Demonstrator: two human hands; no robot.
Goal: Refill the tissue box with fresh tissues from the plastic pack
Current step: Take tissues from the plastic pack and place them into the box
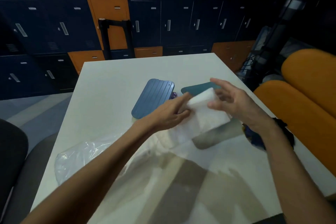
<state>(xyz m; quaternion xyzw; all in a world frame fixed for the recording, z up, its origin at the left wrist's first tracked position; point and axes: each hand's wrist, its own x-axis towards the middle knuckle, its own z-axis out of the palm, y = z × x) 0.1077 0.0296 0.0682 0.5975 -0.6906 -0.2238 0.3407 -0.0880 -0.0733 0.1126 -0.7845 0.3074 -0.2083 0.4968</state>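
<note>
Holding the tissue stack [205, 112] just right of the blue tissue box [152, 97], my left hand [169, 112] pinches its end. My right hand [234, 103] spreads against it, grip unclear. Tissues are out of the plastic pack [78, 154]; I judge loading the box remains.

Item count: worktop [109, 82], one; left hand [169, 114], one; right hand [236, 103], one; white tissue stack [205, 109], one; clear plastic pack [76, 158], one; ribbed blue lid [152, 96], one; teal box [198, 88], one

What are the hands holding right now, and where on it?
A tissue stack: the left hand pinches its left end, and the right hand cups its right side, thumb on top.
</note>
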